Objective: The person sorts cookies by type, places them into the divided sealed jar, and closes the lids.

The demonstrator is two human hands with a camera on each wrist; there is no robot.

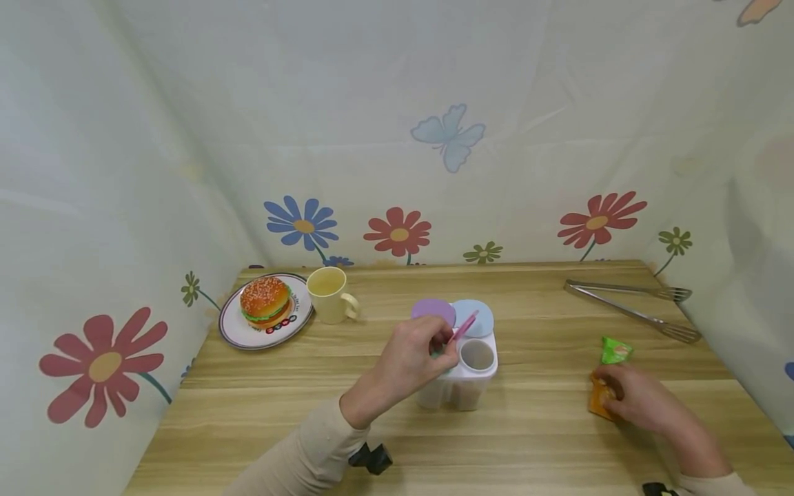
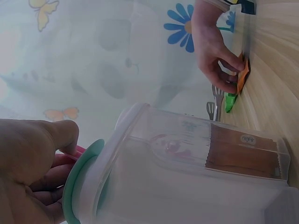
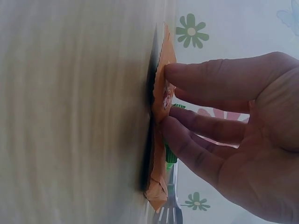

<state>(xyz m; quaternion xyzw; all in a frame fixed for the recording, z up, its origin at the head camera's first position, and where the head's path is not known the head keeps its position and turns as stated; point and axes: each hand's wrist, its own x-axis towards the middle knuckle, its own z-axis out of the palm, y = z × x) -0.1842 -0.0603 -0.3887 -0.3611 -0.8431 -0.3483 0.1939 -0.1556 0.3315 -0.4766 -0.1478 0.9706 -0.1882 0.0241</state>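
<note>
1. Since a lid is being handled right above it, the clear-walled container (image 1: 474, 375) is best kept flat on the wooden table (image 1: 540, 427), with no sideways tug. One round compartment (image 1: 477, 355) is uncovered; the back two are capped by a purple lid (image 1: 433, 311) and a blue lid (image 1: 474, 318), and a brown packet (image 2: 243, 151) can be seen through the wall.

2. Left hand (image 1: 406, 355): a pink lid (image 1: 464, 327) is pinched between thumb and fingers, tipped up on edge beside the uncovered hole. A light hold should do (whether it's hinged can't be told, so no yanking).

3. Right hand (image 1: 639, 399): a narrow grip is used, with the orange packet (image 1: 599, 401) held by thumb and fingertips, well to the right of the container. A pinch near the middle is probably best for balance, and a gentle squeeze so nothing gets crushed.

4. Orange packet: a flat, thin wrapper, bent a bit across the middle, zigzag-cut along one edge, some print by the thumb. It's down at tabletop level; whether it's been lifted at all can't be told.

5. Green packet (image 1: 615, 350): less of it shows, just beyond the orange one, so it shouldn't be snagged.
</note>
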